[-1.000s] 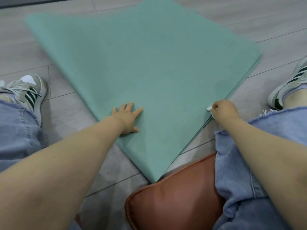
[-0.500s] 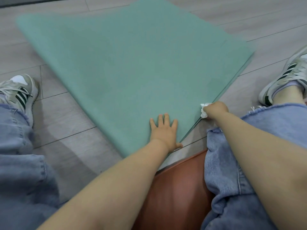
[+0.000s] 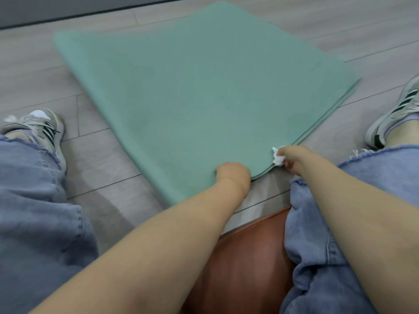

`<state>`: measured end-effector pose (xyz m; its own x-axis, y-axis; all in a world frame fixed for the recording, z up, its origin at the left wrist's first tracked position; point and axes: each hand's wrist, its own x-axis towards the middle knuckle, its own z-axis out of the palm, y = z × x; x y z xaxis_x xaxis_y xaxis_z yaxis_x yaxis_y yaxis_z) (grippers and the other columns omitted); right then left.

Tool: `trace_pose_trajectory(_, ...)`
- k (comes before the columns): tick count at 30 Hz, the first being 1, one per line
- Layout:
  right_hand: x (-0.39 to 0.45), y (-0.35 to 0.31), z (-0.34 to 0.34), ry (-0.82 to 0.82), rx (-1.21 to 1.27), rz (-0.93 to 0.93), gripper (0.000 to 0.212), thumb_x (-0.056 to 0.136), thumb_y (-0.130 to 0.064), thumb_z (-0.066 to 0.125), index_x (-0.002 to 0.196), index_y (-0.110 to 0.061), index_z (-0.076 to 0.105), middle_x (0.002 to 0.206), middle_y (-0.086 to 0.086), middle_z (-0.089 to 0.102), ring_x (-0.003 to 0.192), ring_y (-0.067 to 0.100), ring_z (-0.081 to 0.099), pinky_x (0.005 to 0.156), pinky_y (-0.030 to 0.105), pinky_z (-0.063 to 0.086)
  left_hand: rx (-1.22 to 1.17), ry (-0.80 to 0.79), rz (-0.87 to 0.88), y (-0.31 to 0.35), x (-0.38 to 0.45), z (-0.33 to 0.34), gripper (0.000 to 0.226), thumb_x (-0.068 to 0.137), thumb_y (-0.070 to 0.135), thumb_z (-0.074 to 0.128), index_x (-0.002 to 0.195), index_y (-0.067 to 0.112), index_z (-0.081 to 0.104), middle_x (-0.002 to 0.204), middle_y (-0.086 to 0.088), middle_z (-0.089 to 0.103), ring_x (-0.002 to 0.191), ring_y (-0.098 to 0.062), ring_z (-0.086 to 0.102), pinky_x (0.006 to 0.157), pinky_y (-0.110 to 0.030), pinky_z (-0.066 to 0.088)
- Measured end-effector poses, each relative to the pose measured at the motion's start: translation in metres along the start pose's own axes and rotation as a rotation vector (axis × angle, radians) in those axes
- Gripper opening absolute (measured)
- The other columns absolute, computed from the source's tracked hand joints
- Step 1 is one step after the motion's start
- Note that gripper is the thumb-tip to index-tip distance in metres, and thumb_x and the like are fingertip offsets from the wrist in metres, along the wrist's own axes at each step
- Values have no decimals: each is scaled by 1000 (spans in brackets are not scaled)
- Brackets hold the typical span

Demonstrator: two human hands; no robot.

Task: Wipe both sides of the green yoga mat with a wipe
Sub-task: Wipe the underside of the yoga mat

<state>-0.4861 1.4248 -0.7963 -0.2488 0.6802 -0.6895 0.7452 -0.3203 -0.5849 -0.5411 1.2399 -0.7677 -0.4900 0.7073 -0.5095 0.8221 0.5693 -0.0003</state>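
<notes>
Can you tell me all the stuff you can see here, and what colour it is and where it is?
yoga mat: one, green, folded in layers, flat on the floor in the middle
wipe: one, white, crumpled, at the mat's near right edge
cushion: one, reddish brown, at the bottom between the legs
floor: grey planks, all around the mat
shoes: two, grey and white with dark stripes, one far left, one far right
jeans: blue, left leg, right leg
left hand: one, curled at the mat's near corner
right hand: one, holds the wipe
</notes>
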Motion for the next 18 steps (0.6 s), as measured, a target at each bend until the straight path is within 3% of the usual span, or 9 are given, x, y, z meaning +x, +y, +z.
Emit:
trace_pose_trajectory(2, -8, -3, 9, -47, 73, 6, 16, 81, -1, 54, 93, -7, 61, 85, 12, 57, 54, 18, 48, 38, 15, 31, 70, 9, 13, -12, -1, -14, 37, 100, 9, 41, 133, 10, 57, 139, -9, 56, 128, -32, 53, 102, -46, 46)
trace_pose_trajectory(4, -21, -8, 17, -80, 120, -36, 13, 86, -1, 51, 79, -10, 57, 81, 10, 59, 47, 14, 50, 34, 12, 29, 132, 19, 46, -30, -3, -19, 36, 100, 9, 41, 131, 10, 59, 138, -9, 57, 128, -31, 54, 102, -44, 45)
trace_pose_trajectory(6, -33, -10, 27, -133, 170, -43, 18, 90, -2, 50, 76, -13, 54, 71, 4, 56, 43, 10, 49, 35, 12, 29, 178, 20, 72, -50, -9, -22, 35, 100, 11, 43, 131, 13, 59, 138, -8, 57, 128, -30, 54, 102, -41, 44)
trace_pose_trajectory(10, -57, -8, 56, -182, 199, -64, 15, 88, 0, 54, 80, -12, 55, 71, 5, 55, 53, 13, 48, 34, 13, 30, 198, -24, 84, -100, -24, -28, 45, 99, 13, 47, 143, 23, 50, 147, -6, 49, 133, -28, 49, 109, -38, 40)
trace_pose_trajectory(12, -72, -5, 72, -254, 115, -89, 15, 85, 5, 54, 81, -8, 57, 67, 6, 56, 45, 13, 51, 34, 12, 31, 137, -95, 72, -132, -36, -28, 55, 98, 10, 47, 149, 30, 41, 155, -3, 40, 140, -25, 41, 114, -34, 31)
trace_pose_trajectory(14, -88, 1, 82, -386, -141, -130, 13, 84, 6, 55, 78, -5, 59, 65, 10, 59, 38, 12, 52, 37, 15, 34, 93, -201, 43, -168, -53, -29, 62, 96, 6, 45, 151, 35, 38, 158, -2, 34, 143, -24, 36, 116, -30, 24)
trace_pose_trajectory(16, -100, 4, 86, -541, -385, -162, 11, 85, 0, 59, 77, -6, 59, 67, 11, 59, 45, 13, 49, 44, 19, 37, 117, -302, 6, -197, -69, -31, 65, 95, 3, 43, 149, 38, 38, 158, -2, 34, 143, -24, 36, 115, -29, 24)
trace_pose_trajectory(18, -107, 0, 84, -641, -387, -170, 13, 87, -2, 60, 77, -10, 57, 67, 6, 56, 52, 12, 48, 46, 18, 39, 155, -408, -29, -218, -83, -31, 67, 93, 1, 41, 148, 39, 40, 157, -2, 36, 141, -24, 38, 114, -28, 26)
